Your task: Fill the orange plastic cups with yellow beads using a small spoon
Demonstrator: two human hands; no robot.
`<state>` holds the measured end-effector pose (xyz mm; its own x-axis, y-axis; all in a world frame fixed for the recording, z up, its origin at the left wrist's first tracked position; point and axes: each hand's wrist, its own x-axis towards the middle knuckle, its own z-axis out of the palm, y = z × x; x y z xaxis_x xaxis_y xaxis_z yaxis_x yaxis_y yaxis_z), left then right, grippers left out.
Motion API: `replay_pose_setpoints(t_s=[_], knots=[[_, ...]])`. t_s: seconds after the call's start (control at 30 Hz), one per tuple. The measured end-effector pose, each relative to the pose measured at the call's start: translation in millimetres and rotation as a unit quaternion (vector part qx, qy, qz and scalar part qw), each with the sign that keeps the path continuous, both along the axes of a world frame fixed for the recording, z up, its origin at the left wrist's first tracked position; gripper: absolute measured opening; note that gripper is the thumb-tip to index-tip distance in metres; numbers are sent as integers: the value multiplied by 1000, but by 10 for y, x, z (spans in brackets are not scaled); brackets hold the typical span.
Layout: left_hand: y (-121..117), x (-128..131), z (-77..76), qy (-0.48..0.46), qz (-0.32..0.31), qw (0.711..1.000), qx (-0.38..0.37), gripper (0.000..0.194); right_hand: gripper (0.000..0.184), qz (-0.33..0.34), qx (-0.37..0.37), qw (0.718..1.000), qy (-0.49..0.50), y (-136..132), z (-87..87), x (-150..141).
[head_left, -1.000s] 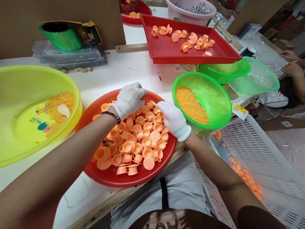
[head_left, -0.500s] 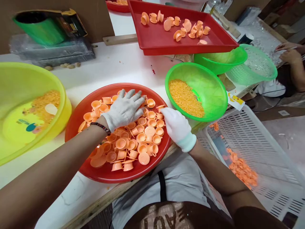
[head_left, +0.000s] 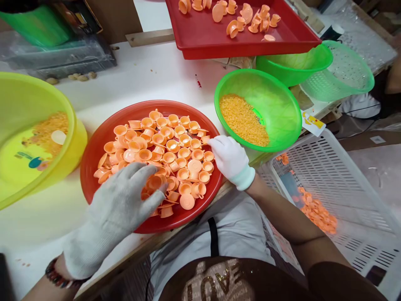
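A round red tray (head_left: 178,226) holds many small orange toy teacups (head_left: 169,157) and saucers (head_left: 187,201), jumbled together. My left hand (head_left: 122,200), in a white knit glove, reaches over the tray's near-left part. Its fingers are apart and curve over the cups, covering some of them. At the right rim is my right hand (head_left: 230,159), also gloved, with its fingers pressed together. A small orange cup (head_left: 205,139) shows right at those fingertips; whether they grip it or the rim is hidden.
A yellow basin (head_left: 70,138) stands left, and a green basin (head_left: 283,121) with yellow-orange pellets stands right. Behind is a red rectangular tray (head_left: 216,46) bearing more cups. A white crate (head_left: 354,179) with orange pieces sits below right. More green containers (head_left: 297,67) are at the back right.
My left hand has drawn back from the tray's far middle to its near-left side, uncovering the far cups. My right hand stays at the right rim. The view has tilted slightly.
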<state>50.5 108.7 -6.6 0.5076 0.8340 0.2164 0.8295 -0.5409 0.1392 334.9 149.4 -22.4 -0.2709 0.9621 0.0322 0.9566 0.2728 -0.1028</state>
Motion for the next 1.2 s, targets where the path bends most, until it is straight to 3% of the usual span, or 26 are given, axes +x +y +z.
replay_pose_setpoints(t_s=[0.13, 0.23, 0.4, 0.53, 0.7, 0.87, 1.0, 1.2], knots=[[-201, -131, -141, 29, 17, 999, 15, 26, 25, 33, -52, 997, -51, -98, 102, -12], [-207, -166, -142, -4, 54, 998, 18, 22, 25, 65, -64, 994, -58, -110, 146, 1], [-192, -161, -103, -26, 44, 998, 22, 19, 34, 0, -3, 999, -45, 22, 94, -54], [-257, -159, -155, -32, 36, 997, 53, 21, 34, 4, -31, 994, -102, 11, 52, -42], [-284, -197, -221, -134, 119, 982, 51, 13, 34, 21, -28, 995, -92, -98, 162, -40], [-243, -185, -192, -185, 108, 975, 53, 11, 39, -53, -32, 996, -70, 245, 211, -318], [-335, -187, -171, -150, 104, 981, 72, 8, 32, -99, -76, 991, -53, 520, 165, -426], [-510, -278, -151, -93, 108, 987, 74, 21, 25, -143, -50, 988, -21, 673, 16, -391]])
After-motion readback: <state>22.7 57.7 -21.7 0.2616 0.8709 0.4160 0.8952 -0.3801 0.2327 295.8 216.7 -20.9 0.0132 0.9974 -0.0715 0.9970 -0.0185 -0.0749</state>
